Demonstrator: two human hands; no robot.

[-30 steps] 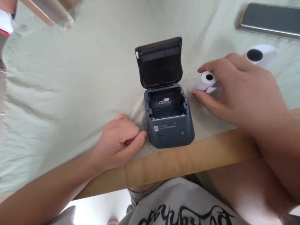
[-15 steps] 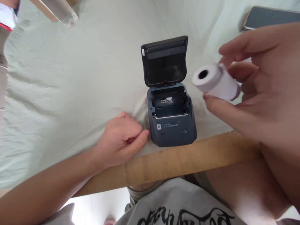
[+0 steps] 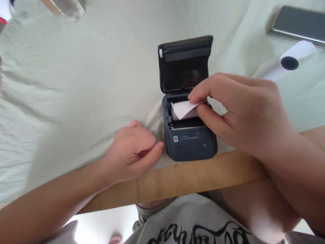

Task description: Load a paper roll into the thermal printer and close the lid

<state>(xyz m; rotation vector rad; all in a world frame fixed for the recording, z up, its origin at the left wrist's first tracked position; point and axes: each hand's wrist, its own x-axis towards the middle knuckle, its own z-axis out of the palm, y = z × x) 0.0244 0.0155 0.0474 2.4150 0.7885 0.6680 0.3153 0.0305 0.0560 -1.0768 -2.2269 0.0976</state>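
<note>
A dark blue label printer (image 3: 190,149) lies on the sheet with its black lid (image 3: 185,71) swung up. Inside its bay sits a white paper roll (image 3: 182,111), whose loose end sticks up. My right hand (image 3: 236,108) reaches in from the right, thumb and forefinger pinching the roll's paper; it covers the bay's right part. My left hand (image 3: 135,149) rests in a loose fist to the left of the printer. Its thumb tip is at or very near the casing; nothing shows in its fingers.
A dark phone (image 3: 299,23) lies at the upper right. Below it is a white rolled paper piece (image 3: 275,67) with a black round end. A clear plastic object (image 3: 72,8) lies at the upper left. The wooden table edge (image 3: 177,176) runs along the front.
My right hand has moved left and brought the paper roll from beside the printer into its bay. The white rolled piece near the phone has come into sight. My left hand stays put.
</note>
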